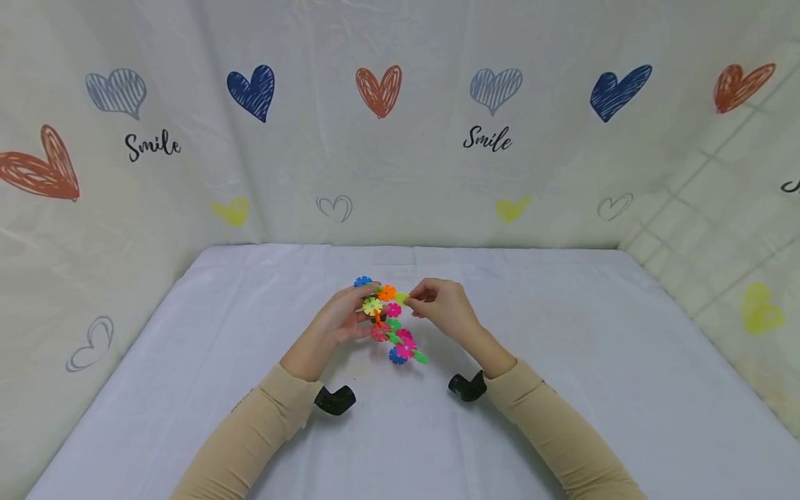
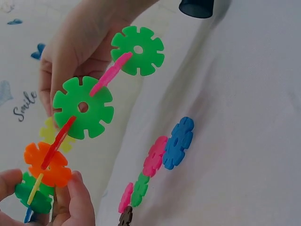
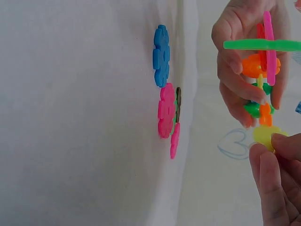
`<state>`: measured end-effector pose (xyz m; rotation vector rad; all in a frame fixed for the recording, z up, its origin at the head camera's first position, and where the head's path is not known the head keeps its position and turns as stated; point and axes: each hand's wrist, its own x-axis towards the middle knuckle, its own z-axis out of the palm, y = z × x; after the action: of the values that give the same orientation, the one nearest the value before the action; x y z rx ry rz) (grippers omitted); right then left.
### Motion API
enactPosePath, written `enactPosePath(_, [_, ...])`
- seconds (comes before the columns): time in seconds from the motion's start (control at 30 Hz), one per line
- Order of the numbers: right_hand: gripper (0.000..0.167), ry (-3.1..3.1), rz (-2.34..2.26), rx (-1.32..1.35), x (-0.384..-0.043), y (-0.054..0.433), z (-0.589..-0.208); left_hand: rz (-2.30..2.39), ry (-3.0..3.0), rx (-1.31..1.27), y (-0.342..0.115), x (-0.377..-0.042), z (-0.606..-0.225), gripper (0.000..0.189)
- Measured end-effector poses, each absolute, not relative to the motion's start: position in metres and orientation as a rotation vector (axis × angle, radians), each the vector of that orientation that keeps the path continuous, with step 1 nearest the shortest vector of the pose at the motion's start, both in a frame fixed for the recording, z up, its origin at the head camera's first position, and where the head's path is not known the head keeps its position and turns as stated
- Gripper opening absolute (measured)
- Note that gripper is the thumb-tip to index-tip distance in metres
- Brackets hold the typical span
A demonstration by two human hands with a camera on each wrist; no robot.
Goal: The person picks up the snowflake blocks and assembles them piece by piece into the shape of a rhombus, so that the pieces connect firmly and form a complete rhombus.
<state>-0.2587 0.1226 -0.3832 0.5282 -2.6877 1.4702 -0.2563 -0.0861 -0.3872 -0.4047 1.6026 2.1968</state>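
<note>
My left hand [image 1: 344, 316] grips a chain of notched, flower-shaped interlocking discs. In the left wrist view its fingertips hold the chain near an orange disc [image 2: 54, 172] and a green disc [image 2: 35, 193]. Two larger green discs, one here [image 2: 84, 113], extend from the chain, linked by red and pink discs seen edge-on. My right hand [image 1: 444, 305] pinches a yellow disc [image 3: 265, 135] between thumb and fingers, right against an orange disc [image 3: 265, 114] at the chain's end. Whether those two are fully joined I cannot tell.
Below the hands are a blue disc [image 3: 161, 56], a pink disc [image 3: 165, 110], a green disc [image 2: 139, 189] and a dark brown disc [image 2: 125, 216]; whether they are joined is unclear. A white cloth [image 1: 187, 389] covers the table. Behind it hangs a heart-printed sheet [image 1: 425, 173].
</note>
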Motion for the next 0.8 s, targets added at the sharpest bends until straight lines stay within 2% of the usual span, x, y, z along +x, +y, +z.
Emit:
enactPosePath(0.37, [0.009, -2.638, 1.381, 0.589, -0.2557, 0.1216, -0.384, 2.183, 1.613, -0.333, -0.0819, -0.2573, -0.3881, 0.052])
enactPosePath(0.63, [0.008, -2.581, 1.313, 0.683, -0.2523, 0.12, -0.3828, 2.19, 1.627, -0.368, -0.0808, -0.2562, -0.3862, 0.042])
enactPosePath(0.8, [0.008, -2.581, 1.328, 0.687, -0.2506, 0.119, -0.3828, 2.154, 1.673, -0.35, -0.0806, -0.256, -0.3853, 0.044])
